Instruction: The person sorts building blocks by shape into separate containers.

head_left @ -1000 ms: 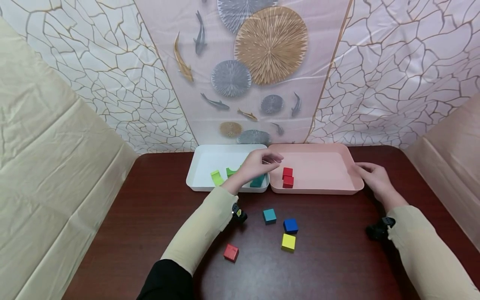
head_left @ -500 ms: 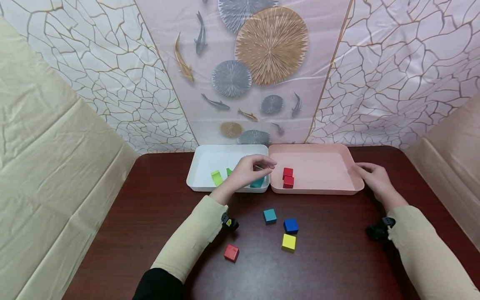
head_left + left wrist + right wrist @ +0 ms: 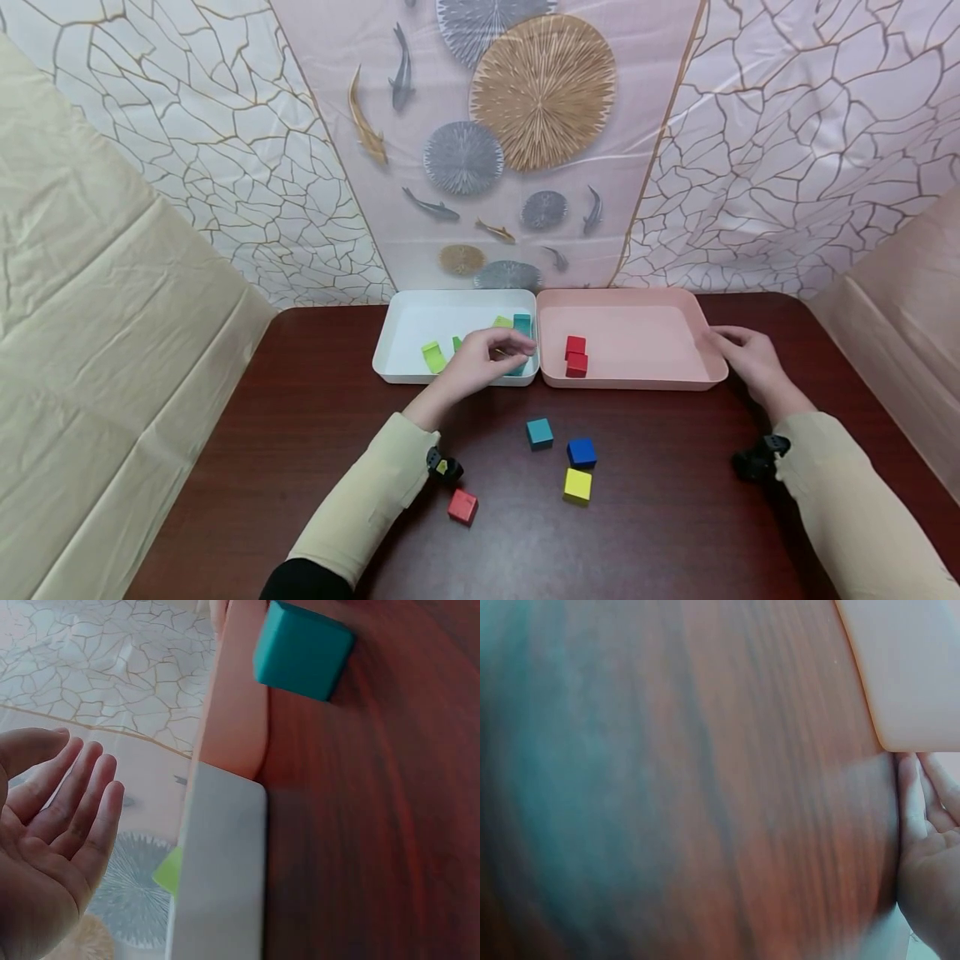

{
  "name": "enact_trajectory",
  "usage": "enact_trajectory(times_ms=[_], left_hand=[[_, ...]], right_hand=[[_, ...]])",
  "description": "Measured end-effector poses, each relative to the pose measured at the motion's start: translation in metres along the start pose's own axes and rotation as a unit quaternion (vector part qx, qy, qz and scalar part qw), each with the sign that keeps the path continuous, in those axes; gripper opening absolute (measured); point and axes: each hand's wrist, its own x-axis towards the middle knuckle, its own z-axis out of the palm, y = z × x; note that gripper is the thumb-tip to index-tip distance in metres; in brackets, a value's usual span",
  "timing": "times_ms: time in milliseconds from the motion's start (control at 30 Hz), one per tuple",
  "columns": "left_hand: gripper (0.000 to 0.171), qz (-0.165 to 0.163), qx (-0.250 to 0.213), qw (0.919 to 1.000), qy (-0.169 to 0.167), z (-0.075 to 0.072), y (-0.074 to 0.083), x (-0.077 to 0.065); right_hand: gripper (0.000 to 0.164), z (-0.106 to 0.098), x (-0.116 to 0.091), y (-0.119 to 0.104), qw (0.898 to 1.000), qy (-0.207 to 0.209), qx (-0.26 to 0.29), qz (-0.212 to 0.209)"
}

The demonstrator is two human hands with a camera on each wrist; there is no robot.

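Note:
My left hand [image 3: 483, 358] hovers over the right part of the white tray [image 3: 408, 321], fingers loosely bent and holding nothing; its palm shows bare in the left wrist view. Beneath and around it lie a lime block [image 3: 433, 357], another lime piece [image 3: 502, 322] and a teal block [image 3: 522, 324], with more green and teal pieces partly covered by the hand. At the right rim of the pink tray [image 3: 637, 333], my right hand [image 3: 753, 360] pinches the edge, though its fingertips are partly hidden. Two red blocks [image 3: 576, 365] sit touching near that tray's left side.
On the dark wooden table [image 3: 660, 500] lie a teal cube [image 3: 539, 433], a blue cube [image 3: 582, 452], a yellow cube [image 3: 577, 486] and a red cube [image 3: 462, 506]. Both trays stand side by side against the patterned cloth [image 3: 352, 167] at the back.
The left hand has drawn back leftward and down from the gap between the trays, uncovering lime and teal pieces in the white tray. Right hand, trays and loose cubes stay put.

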Motion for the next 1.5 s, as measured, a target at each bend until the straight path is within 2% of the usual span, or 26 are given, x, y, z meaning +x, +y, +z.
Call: enact_trajectory(times_ms=[233, 500, 633, 1033, 1500], left_hand=[[0.023, -0.015, 0.003, 0.9999, 0.002, 0.001, -0.015, -0.011], [0.023, -0.017, -0.013, 0.9998, 0.0, 0.002, -0.025, -0.023], [0.023, -0.028, -0.018, 0.9994, -0.005, 0.003, -0.027, -0.031], [0.024, -0.03, -0.018, 0.9993, -0.015, 0.005, -0.031, -0.054], [0.022, -0.025, -0.012, 0.9986, -0.045, 0.009, -0.031, -0.084]], right_hand=[[0.076, -0.001, -0.002, -0.001, 1.0, 0.0, 0.001, -0.001], [0.075, 0.001, -0.001, -0.001, 1.0, 0.003, 0.003, -0.006], [0.073, 0.002, -0.001, 0.0, 1.0, 0.002, 0.005, -0.008], [0.074, 0.0, 0.001, 0.0, 1.0, 0.002, 0.007, -0.005], [0.071, 0.001, 0.002, 0.001, 1.0, 0.015, 0.011, -0.015]])
